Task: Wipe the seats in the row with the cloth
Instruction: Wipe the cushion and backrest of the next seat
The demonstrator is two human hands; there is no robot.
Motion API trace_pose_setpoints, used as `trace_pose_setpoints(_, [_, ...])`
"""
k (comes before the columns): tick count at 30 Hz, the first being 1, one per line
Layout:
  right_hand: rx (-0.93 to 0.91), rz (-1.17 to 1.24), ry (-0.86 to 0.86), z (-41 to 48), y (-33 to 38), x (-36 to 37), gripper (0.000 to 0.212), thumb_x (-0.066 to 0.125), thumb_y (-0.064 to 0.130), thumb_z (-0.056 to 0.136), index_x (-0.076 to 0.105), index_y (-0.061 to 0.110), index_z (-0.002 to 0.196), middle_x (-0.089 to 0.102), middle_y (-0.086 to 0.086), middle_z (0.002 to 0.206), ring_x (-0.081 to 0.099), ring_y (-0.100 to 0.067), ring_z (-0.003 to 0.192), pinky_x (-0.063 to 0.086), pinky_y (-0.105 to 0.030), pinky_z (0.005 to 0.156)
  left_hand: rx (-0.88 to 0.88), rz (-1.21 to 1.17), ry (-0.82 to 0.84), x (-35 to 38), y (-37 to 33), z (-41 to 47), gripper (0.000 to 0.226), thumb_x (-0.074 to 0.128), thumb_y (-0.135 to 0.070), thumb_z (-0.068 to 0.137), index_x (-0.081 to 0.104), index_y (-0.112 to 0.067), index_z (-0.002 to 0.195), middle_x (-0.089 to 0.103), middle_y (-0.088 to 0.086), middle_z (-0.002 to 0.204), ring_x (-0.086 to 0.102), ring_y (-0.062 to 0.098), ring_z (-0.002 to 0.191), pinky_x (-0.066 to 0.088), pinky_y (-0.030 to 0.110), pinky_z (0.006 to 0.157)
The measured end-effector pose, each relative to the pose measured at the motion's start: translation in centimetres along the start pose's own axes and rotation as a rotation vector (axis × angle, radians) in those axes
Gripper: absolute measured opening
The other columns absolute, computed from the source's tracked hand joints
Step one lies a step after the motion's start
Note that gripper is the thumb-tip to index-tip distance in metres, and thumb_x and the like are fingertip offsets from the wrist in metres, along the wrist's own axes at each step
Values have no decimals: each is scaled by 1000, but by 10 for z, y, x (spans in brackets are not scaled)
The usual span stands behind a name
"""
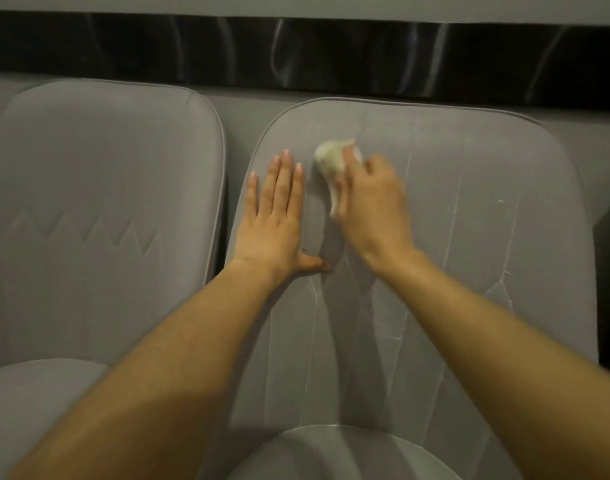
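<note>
Down by me sits the seat cushion (338,455). Up on the backrest (469,209), my left hand (274,216) lies flat with fingers straight, bracing just left of the wiping. My right hand (372,202) is blurred but seems to clutch the cloth (333,161), bunched ahead of its fingers toward the backrest's top edge. The next seat (106,174) lies leftward.

On the grey backrest of the right-hand seat (435,237), the left hand (274,216) lies flat with straight fingers while the right hand (372,202), blurred, grips a crumpled pale cloth (331,161) against the upholstery, beside a second grey seat (106,202) and below a black wall strip (296,53).
</note>
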State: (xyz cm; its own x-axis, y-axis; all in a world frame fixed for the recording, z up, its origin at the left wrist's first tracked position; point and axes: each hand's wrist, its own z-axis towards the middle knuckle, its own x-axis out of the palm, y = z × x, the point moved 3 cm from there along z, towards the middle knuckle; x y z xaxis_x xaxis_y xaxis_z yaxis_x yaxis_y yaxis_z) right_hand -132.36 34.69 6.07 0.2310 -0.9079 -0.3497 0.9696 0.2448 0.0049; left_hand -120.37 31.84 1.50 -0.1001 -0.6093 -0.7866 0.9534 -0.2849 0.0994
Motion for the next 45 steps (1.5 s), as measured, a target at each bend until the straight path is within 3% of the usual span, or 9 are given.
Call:
trace_pose_setpoints(4, [149, -110, 55, 75, -20, -11, 39, 40, 24, 98, 45, 9, 134, 48, -15, 125, 48, -31, 109, 39, -36, 90, 9, 15, -19, 3, 3, 0, 139, 49, -85, 67, -44, -4, 130, -45, 16, 145, -43, 27, 131, -22, 47, 112])
trace_pose_setpoints(8, [180, -112, 166, 65, -18, 8, 36, 42, 18, 98, 45, 9, 132, 46, -14, 129, 44, -31, 114, 34, -35, 93, 25, 17, -43, 4, 3, -1, 138, 50, -83, 68, -43, -4, 131, -41, 17, 148, -39, 28, 135, -19, 48, 115])
trace_pose_setpoints(11, [154, -64, 114, 13, -11, 18, 40, 42, 19, 97, 43, 7, 135, 51, -17, 120, 47, -33, 105, 38, -37, 84, 46, 22, -58, 4, 2, -2, 136, 49, -83, 70, -42, -4, 131, -39, 17, 149, -38, 27, 136, -18, 49, 115])
trace_pose_setpoints(14, [80, -70, 61, -38, -3, 26, 41, 48, 19, 87, 59, -3, 119, 60, -19, 86, 55, -34, 70, 44, -33, 58, 56, 6, -72, 5, 3, -3, 133, 46, -84, 71, -42, -5, 131, -39, 16, 149, -39, 25, 135, -20, 47, 114])
trace_pose_setpoints(16, [64, -51, 74, -48, -2, 26, 40, 53, 19, 84, 62, -4, 115, 60, -17, 79, 55, -33, 63, 43, -32, 53, 60, 10, -78, 6, 3, -5, 131, 44, -84, 73, -43, -5, 131, -43, 15, 147, -39, 25, 136, -21, 46, 114])
trace_pose_setpoints(22, [96, -2, -45, 18, -20, -8, 45, 42, 28, 98, 40, 10, 139, 52, -16, 111, 51, -28, 94, 42, -35, 77, 37, 48, -63, 9, 3, -6, 133, 40, -86, 71, -49, -5, 128, -51, 13, 138, -41, 27, 135, -24, 46, 112])
trace_pose_setpoints(29, [240, -164, 100, 61, -24, 8, 37, 40, 24, 99, 45, 12, 133, 47, -12, 128, 45, -29, 114, 33, -35, 94, 58, 31, -80, 9, 5, -8, 133, 42, -86, 70, -43, -5, 132, -46, 13, 144, -39, 26, 136, -20, 47, 115])
trace_pose_setpoints(37, [71, -123, 89, -48, -6, 24, 40, 58, 22, 83, 62, 1, 117, 61, -16, 82, 56, -33, 66, 42, -33, 56, 100, 15, -38, 10, 7, -20, 130, 44, -84, 73, -41, -7, 135, -42, 12, 148, -38, 25, 137, -19, 45, 115])
trace_pose_setpoints(45, [182, 9, 44, 6, -23, -6, 47, 39, 32, 99, 34, 17, 143, 48, -14, 117, 50, -28, 99, 42, -37, 80, 95, 34, -40, 27, 10, -42, 133, 40, -87, 71, -47, -6, 130, -52, 10, 139, -44, 25, 133, -26, 43, 112])
